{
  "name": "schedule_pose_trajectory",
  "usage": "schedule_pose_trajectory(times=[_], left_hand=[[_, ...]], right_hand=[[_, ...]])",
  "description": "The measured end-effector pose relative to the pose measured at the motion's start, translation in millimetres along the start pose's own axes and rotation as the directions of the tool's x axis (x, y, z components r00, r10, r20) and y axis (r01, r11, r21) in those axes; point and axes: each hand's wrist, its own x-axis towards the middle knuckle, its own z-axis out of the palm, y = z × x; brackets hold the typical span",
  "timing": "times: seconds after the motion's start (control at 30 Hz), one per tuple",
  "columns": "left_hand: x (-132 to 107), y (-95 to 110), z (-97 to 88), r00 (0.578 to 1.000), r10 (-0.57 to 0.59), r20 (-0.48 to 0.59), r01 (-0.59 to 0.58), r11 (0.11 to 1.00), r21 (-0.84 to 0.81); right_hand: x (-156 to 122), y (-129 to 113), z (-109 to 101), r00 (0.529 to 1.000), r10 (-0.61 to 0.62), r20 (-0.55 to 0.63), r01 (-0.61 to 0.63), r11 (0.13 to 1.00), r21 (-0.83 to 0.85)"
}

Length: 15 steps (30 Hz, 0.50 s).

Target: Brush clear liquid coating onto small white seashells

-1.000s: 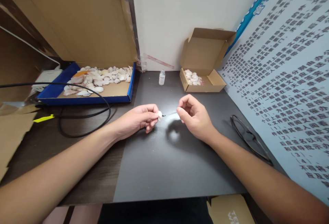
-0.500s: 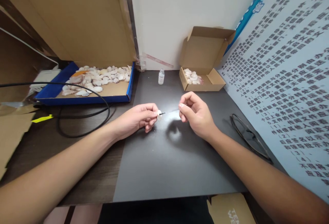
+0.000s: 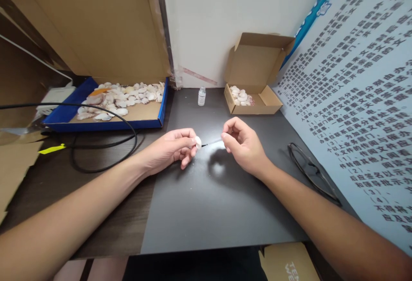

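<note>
My left hand (image 3: 175,148) pinches a small white shell (image 3: 198,142) above the dark mat (image 3: 209,199). My right hand (image 3: 243,145) pinches a thin brush (image 3: 213,143) by its clear handle. The brush's dark tip touches the shell. Both hands hover close together near the mat's middle. Behind them stands a small clear bottle (image 3: 201,96) with its cap off.
A blue tray (image 3: 154,120) with several pale shells lies at the back left, under a big cardboard flap. A small open cardboard box (image 3: 254,100) with a few shells sits at the back right. A black cable (image 3: 106,143) loops left; eyeglasses (image 3: 310,171) lie right, by a printed board.
The hands barely shifted. The shell has turned a little in my left fingers, and the brush tip has stayed at its edge, moving slightly back and forth.
</note>
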Motion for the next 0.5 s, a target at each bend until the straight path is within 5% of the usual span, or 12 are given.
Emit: schedule_pose_trajectory(times=[0.5], left_hand=[[0.2,-0.9,0.8,1.000,-0.001,-0.023,0.001,1.000,-0.011]], right_hand=[[-0.6,-2.8,0.6,0.998,-0.055,-0.007,0.054,0.998,-0.043]])
